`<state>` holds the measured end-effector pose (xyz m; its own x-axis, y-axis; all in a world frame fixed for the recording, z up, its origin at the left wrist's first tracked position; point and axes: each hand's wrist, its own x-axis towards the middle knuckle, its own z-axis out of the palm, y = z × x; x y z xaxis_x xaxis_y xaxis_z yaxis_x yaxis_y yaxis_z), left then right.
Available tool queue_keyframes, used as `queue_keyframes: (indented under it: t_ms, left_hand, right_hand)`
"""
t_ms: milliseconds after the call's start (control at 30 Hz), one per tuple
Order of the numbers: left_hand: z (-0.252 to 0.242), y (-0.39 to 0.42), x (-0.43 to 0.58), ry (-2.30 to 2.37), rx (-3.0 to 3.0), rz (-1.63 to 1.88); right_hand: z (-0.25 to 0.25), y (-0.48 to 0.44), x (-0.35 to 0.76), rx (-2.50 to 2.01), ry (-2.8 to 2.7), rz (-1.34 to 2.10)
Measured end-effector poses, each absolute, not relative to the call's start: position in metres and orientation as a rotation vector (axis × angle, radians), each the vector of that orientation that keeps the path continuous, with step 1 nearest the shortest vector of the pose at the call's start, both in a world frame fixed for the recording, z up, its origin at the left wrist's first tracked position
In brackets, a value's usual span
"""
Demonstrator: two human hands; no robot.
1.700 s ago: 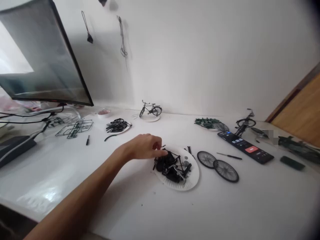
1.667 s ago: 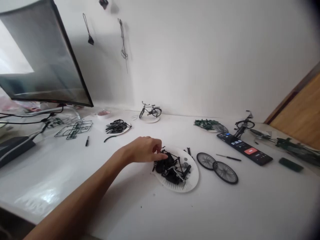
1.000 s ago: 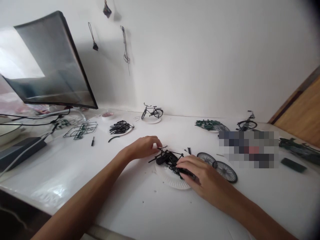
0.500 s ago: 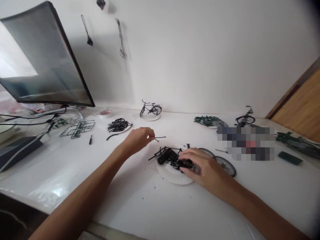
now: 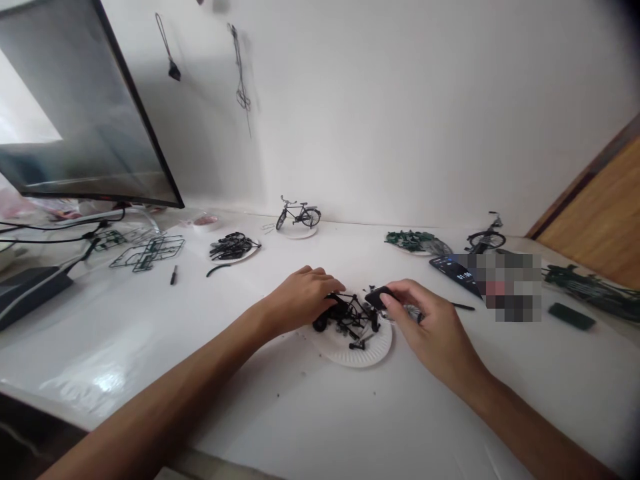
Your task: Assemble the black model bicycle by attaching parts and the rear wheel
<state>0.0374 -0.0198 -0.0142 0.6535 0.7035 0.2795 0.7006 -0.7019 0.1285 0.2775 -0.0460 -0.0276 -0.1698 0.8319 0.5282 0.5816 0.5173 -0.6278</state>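
Fingers of right hand (image 5: 434,325) pinch flat black part (image 5: 374,298); left hand (image 5: 304,297) curled over model-bicycle parts (image 5: 353,318) on paper plate (image 5: 353,359), grip unclear; lift gently, may snag.

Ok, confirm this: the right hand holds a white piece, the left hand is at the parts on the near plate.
Wrong colour: in the head view, the right hand holds a black piece, not white. The left hand is at the parts on the near plate.

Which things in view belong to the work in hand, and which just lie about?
In the work, it seems:
dark piece in right hand
black parts at left hand
paper plate

Probably just lying about:
monitor
phone
wall cord
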Motion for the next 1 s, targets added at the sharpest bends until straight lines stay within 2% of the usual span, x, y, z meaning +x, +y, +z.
queue_keyframes:
  t_ms: [233,533,1000]
  left_hand:
    - [-0.028,-0.009,0.041,1.328,2.814,0.54]
    - [-0.02,-0.012,0.036,1.401,2.701,0.648]
    - [-0.018,-0.011,0.026,1.28,2.662,0.885]
  right_hand:
    - [-0.033,-0.045,0.276,-1.164,-1.844,0.429]
    - [-0.028,-0.048,0.273,-1.167,-1.961,0.413]
    - [-0.027,-0.049,0.273,-1.166,-2.058,0.431]
